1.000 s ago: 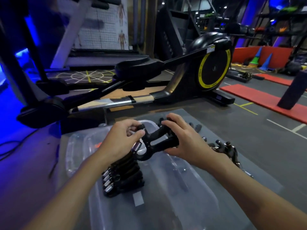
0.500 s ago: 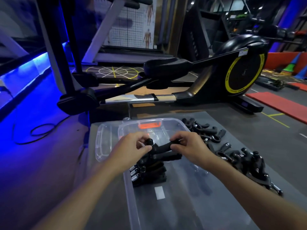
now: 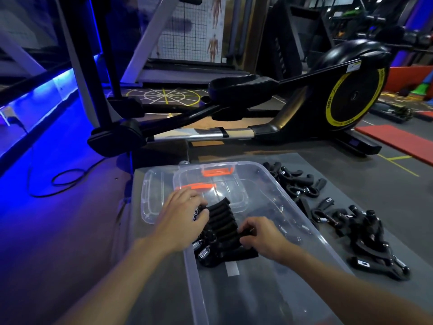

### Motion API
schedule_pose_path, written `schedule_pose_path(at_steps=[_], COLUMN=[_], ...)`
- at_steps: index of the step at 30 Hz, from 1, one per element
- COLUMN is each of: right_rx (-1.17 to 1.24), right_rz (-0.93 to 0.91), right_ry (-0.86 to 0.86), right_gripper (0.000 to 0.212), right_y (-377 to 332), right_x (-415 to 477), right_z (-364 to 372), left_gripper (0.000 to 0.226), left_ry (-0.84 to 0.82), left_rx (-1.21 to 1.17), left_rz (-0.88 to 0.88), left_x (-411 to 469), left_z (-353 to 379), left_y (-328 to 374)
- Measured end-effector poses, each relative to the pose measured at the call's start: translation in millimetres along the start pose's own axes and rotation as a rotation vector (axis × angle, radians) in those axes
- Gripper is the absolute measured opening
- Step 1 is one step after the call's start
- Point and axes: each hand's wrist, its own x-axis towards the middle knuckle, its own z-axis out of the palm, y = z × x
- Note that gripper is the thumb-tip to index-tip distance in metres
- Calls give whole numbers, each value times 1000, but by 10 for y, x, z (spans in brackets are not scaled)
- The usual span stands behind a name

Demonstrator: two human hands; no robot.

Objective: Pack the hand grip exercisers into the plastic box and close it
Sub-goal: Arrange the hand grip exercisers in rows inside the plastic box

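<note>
The clear box [image 3: 311, 233] stands on the grey table [image 3: 346, 165], its long axis running from the viewer away toward the elliptical trainer [image 3: 304, 113] beyond its far end. Inside, against the box's left wall, a row of exercisers [image 3: 222, 221] is packed side by side. Their black handles point across the box toward its right wall, and their steel springs lie at the left wall; the row itself runs along the box's length.

The left hand [image 3: 185, 219] curls over the far end of the row, fingers bent down onto the handles. The right hand [image 3: 260, 235] holds the handle tips near the row's middle with bent fingers.

The clear lid [image 3: 150, 202], with an orange latch, lies flat at the box's far left corner, partly seen through the wall. Loose exercisers [image 3: 360, 231] lie in two heaps on the table right of the box. A cable [image 3: 65, 181] loops on the blue-lit floor left of the box.
</note>
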Motion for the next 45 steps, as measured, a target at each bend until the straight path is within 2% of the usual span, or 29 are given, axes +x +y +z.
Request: schedule_pose_path(at_steps=[4, 9, 15, 22, 29, 37, 45], right_rx=[-10, -100, -224, -370, -320, -257, -257], right_rz=[28, -31, -62, -84, -41, -30, -4], right_ry=[-9, -32, 23, 13, 30, 16, 5], right_gripper=[19, 22, 31, 37, 51, 47, 58], right_y=[63, 119, 176, 255, 285, 315, 247], right_x=[61, 104, 192, 196, 231, 249, 240], right_z=[115, 265, 326, 378, 432, 425, 263], left_gripper=[60, 45, 44, 46, 43, 43, 37], left_ry=[17, 16, 3, 5, -3, -8, -25], left_rx=[1, 6, 0, -2, -6, 3, 113], left_rz=[3, 2, -1, 1, -1, 1, 19], left_x=[7, -4, -9, -15, -17, -23, 81], left_z=[28, 17, 23, 13, 19, 4, -50], left_y=[-6, 16, 11, 27, 15, 22, 133])
